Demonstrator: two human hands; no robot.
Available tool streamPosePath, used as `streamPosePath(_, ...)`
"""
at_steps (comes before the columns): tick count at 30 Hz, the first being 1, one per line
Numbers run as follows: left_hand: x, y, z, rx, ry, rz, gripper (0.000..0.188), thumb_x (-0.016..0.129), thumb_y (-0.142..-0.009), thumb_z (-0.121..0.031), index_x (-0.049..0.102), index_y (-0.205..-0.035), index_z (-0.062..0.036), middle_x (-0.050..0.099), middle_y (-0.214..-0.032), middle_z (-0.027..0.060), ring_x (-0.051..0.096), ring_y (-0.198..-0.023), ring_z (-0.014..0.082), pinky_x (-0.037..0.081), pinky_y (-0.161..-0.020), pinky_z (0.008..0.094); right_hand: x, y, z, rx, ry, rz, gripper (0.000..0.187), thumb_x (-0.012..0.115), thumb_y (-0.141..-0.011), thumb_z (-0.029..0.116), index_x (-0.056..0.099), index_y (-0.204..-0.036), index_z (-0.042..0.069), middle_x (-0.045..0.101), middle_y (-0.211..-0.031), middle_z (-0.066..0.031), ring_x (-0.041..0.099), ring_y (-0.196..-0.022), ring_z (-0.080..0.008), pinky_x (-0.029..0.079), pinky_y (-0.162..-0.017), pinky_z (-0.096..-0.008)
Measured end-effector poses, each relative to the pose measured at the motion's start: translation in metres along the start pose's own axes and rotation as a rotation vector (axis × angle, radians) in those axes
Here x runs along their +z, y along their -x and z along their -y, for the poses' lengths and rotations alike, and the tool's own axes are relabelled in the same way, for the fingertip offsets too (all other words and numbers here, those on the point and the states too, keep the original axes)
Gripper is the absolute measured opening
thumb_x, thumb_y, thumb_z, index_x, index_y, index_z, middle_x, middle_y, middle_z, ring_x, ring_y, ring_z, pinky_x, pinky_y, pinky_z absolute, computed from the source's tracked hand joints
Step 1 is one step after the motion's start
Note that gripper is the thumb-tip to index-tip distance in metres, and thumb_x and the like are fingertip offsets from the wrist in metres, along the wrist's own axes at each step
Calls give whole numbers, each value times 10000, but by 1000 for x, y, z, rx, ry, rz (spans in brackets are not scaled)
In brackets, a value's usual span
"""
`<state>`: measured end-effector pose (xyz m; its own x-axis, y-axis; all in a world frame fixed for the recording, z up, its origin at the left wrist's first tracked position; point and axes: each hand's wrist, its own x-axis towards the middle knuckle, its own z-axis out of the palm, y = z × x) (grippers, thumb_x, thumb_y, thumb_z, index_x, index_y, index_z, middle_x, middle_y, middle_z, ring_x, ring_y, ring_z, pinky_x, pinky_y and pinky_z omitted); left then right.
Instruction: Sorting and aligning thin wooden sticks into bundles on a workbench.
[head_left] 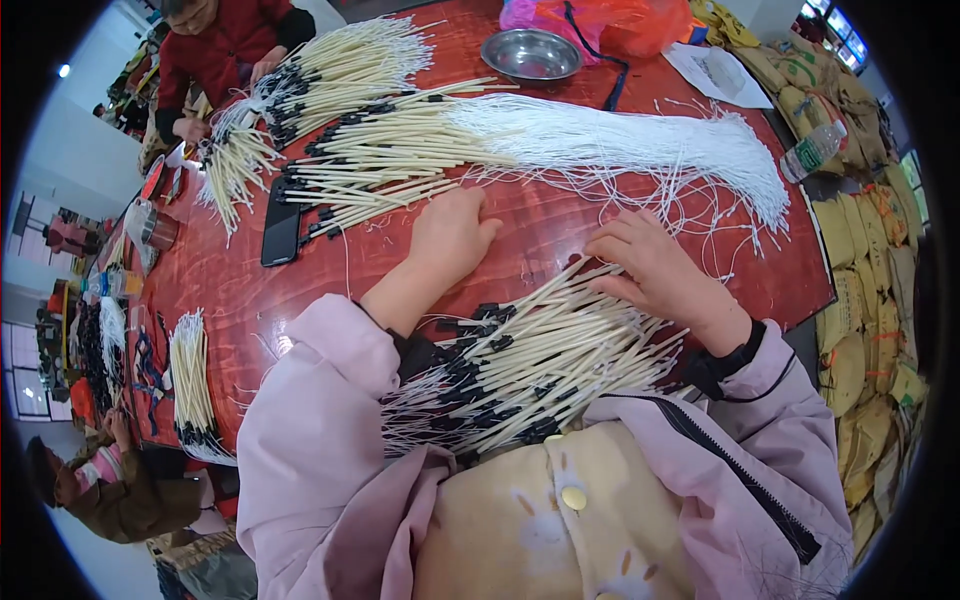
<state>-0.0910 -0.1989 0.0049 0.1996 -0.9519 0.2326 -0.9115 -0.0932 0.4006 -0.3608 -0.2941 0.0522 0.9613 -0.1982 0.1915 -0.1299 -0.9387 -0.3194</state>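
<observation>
In the head view, a glossy red table [240,295] with wood-like grain fills most of the space. Along its far side lie a bundle of pale sticks with black ends [400,150] and a long spread of white cords [620,135]. A metal bowl [531,55] stands beyond them, and a black phone [282,222] lies to the left. Stacked yellowish sacks [850,300] line the right side of the room; a co-worker in red [215,55] bends over sticks at the far left corner.

A second heap of sticks [560,365] lies on the near edge, against the person's front. The left hand [452,238] is loosely curled just short of the far bundle, its fingertips mostly hidden; whether it grips anything cannot be told. The right hand [650,265] is half open over the near heap's upper ends, fingers bent, thumb apart, with nothing seen in its grasp.
</observation>
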Motion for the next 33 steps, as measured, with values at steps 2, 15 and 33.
streamPosePath(2,-1,0,0,-18,-16,-55,270,770,-827,-276,683,-872,-24,708,-872,179,685,-864,393,534,-768,501,2,-9,7,-18,-6,-3,387,780,-808,266,651,-1104,53,644,-1116,-76,562,-1050,-287,409,-957,-430)
streamPosePath(15,22,-21,11,64,29,3,186,677,-867,-229,721,-853,-49,710,-860,194,688,-846,390,543,-772,506,3,-12,11,-14,-8,13,383,771,-821,245,645,-1128,53,641,-1146,-79,564,-1058,-293,415,-960,-429)
streamPosePath(33,-77,177,40,-415,-130,178,124,643,-921,-155,626,-911,-32,667,-823,242,652,-801,472,509,-709,560,31,-37,-5,49,122,42,629,731,-868,302,558,-1395,6,545,-1446,-131,534,-1181,-334,411,-1051,-452)
